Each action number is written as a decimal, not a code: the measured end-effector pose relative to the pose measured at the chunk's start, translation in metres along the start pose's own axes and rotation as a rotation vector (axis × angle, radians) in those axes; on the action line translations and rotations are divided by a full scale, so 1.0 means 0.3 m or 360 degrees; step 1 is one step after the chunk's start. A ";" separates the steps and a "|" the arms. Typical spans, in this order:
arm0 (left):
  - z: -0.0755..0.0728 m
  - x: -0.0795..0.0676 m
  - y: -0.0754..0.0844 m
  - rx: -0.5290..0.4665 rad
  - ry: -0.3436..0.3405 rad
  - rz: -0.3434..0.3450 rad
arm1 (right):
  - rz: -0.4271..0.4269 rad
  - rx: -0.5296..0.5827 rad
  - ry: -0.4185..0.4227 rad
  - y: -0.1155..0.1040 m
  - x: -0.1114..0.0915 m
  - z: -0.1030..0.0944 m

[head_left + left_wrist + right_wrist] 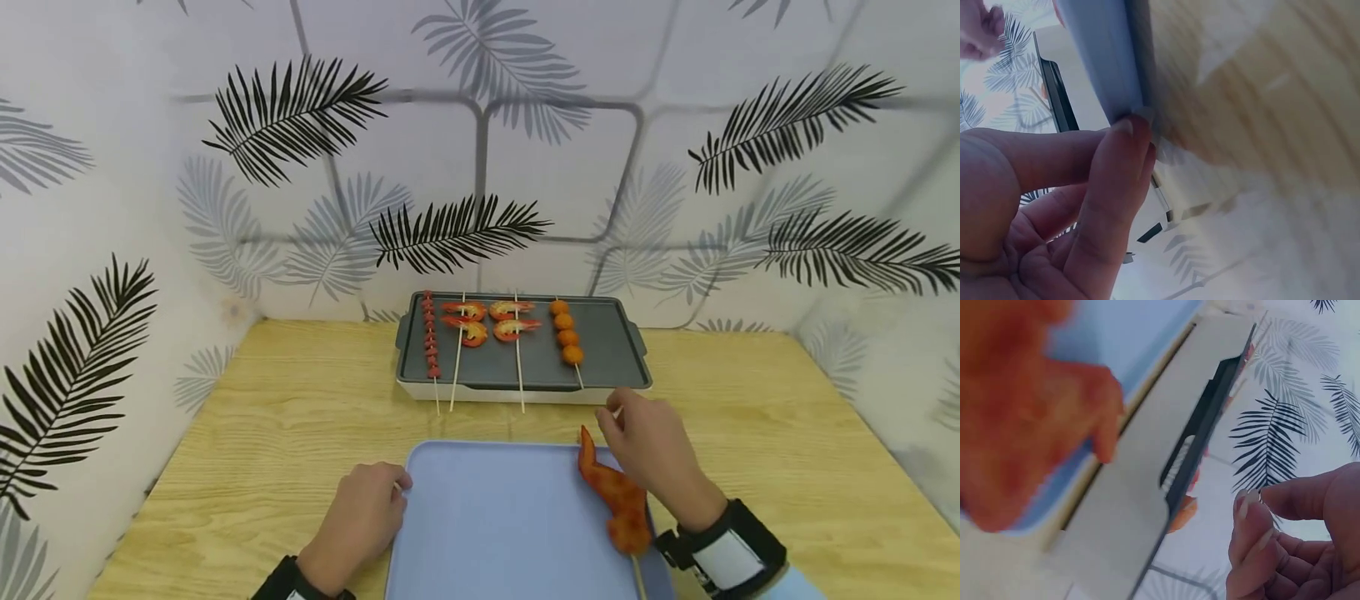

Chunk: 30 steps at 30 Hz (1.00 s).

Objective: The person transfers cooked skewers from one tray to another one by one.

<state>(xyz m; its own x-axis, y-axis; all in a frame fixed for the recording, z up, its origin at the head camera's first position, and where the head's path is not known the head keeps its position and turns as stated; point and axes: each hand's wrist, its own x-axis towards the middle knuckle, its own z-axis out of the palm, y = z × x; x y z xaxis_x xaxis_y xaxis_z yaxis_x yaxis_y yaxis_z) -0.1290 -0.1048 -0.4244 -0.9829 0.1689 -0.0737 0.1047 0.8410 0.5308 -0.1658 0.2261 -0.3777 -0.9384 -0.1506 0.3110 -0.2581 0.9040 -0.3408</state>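
My left hand (pixel 367 510) pinches the left rim of a light blue tray (pixel 510 521) between thumb and fingertips, near its far corner. In the left wrist view, the thumb and index finger (pixel 1116 162) meet on that rim. My right hand (pixel 656 450) hovers over the tray's far right corner, near the grill's front edge. Its fingers are loosely bent with nothing visible between them, as the right wrist view shows (pixel 1285 544). Beneath that arm, a chicken wing skewer (pixel 617 492) lies along the tray's right side. Past the fingertips sits a meatball skewer (pixel 567 337) on the grill.
A dark grill plate (pixel 607 333) with a white base stands at the back of the wooden table (pixel 285 417). On it lie two shrimp skewers (pixel 465 325) (pixel 516 321) and a thin red meat skewer (pixel 431 337), their sticks overhanging the front. Leaf-patterned cloth (pixel 555 192) rises behind.
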 end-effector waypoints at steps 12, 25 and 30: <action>0.001 0.008 -0.010 -0.0002 0.0072 0.0035 | 0.0161 -0.0074 -0.0159 -0.009 0.229 0.041; 0.005 -0.001 -0.020 -0.0064 0.0031 0.0040 | 0.0363 0.0014 -0.0254 0.000 0.286 0.117; -0.004 -0.001 -0.023 -0.0068 0.0004 0.0028 | 0.0409 0.0059 -0.0249 0.007 0.308 0.129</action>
<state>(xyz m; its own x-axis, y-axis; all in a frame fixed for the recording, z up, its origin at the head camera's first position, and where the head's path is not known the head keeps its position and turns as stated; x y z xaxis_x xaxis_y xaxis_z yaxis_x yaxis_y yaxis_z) -0.1297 -0.1114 -0.4270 -0.9813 0.1823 -0.0617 0.1157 0.8151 0.5677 -0.2619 0.1987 -0.3839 -0.9973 0.0188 0.0706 -0.0129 0.9058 -0.4236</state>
